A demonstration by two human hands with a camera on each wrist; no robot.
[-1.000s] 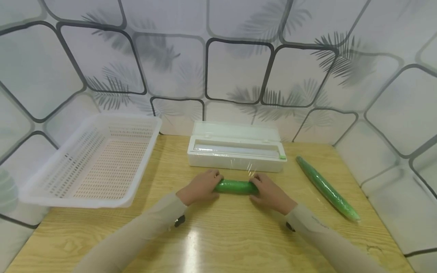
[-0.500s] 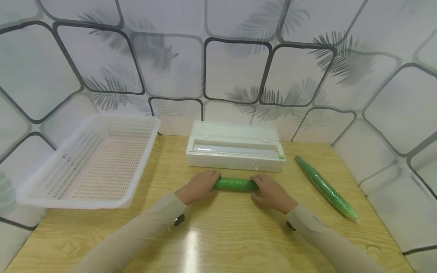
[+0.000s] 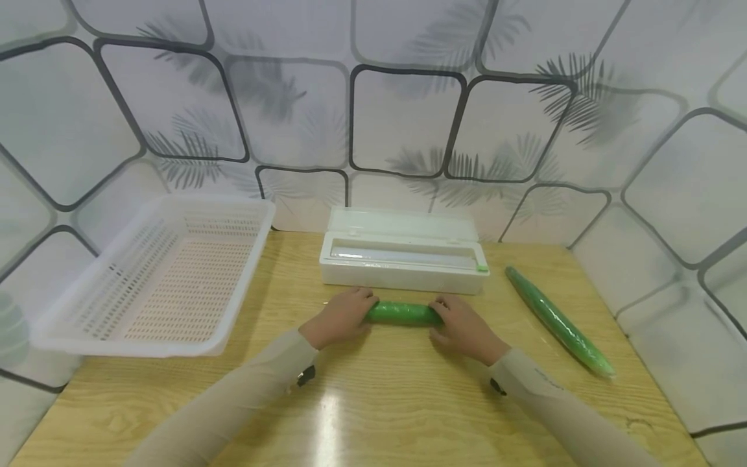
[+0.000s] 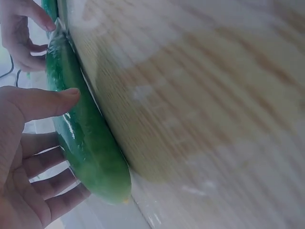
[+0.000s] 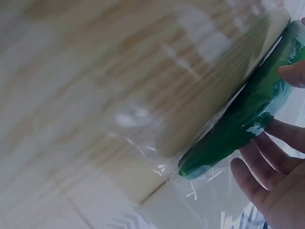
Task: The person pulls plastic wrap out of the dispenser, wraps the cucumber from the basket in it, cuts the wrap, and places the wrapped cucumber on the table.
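A green cucumber (image 3: 404,314) with a shiny clear film on it lies crosswise on the table, just in front of a white cling film dispenser (image 3: 403,275). My left hand (image 3: 344,316) grips its left end. At the right end, my right hand (image 3: 465,329) holds it the same way. Seen from the left wrist, the thumb lies across the cucumber (image 4: 90,138) while the fingers reach round its other side. In the right wrist view, loose clear film (image 5: 162,168) extends past the cucumber's tip, beside the fingers (image 5: 259,160).
A second film-wrapped cucumber (image 3: 560,322) lies slanted on the right of the wooden table (image 3: 408,408). On the left stands a white slotted basket (image 3: 248,285). The dispenser's lid (image 3: 403,224) is raised, against a patterned wall (image 3: 408,123).
Both hands and the cucumber have shifted slightly away from me, towards the dispenser. Glints on the film between cucumber and dispenser have faded from the head view.
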